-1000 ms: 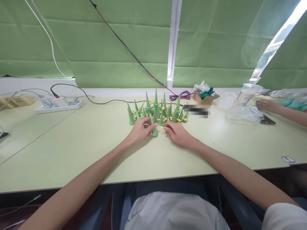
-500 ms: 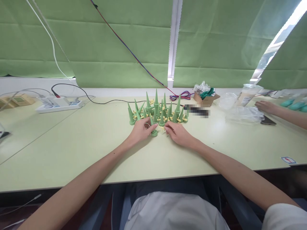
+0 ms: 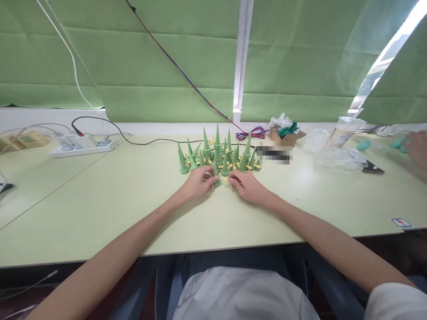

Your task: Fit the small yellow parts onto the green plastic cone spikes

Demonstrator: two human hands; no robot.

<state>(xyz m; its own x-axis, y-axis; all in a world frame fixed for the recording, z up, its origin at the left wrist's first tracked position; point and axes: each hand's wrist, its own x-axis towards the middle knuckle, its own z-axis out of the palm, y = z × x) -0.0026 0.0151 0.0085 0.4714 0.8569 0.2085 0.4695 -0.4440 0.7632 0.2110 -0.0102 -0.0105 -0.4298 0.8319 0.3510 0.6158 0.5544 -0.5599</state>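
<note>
At the front of a cluster of green cones (image 3: 217, 138), my left hand (image 3: 199, 181) is closed around one green cone with a round base (image 3: 217, 182). Between the fingertips of my right hand (image 3: 246, 184) is a small pale yellow piece (image 3: 224, 180), held close beside that cone's base. Whether the two parts touch I cannot tell. Several upright cones stand just behind both hands, with small yellow pieces (image 3: 230, 165) among and on them. My fingers partly hide the held cone.
A white power strip (image 3: 83, 146) with cables lies at the left. Behind the cones are coiled wires (image 3: 253, 133) and a cardboard box (image 3: 287, 138). To the right are a plastic cup (image 3: 345, 132), clear plastic packaging (image 3: 340, 160), a phone (image 3: 372, 167) and another person's blurred hand (image 3: 416, 149).
My left hand has shifted slightly right with the green cone, bringing it nearer the yellow piece. My right hand stays nearly still. The other person's hand moved right; a teal piece now shows near the cup.
</note>
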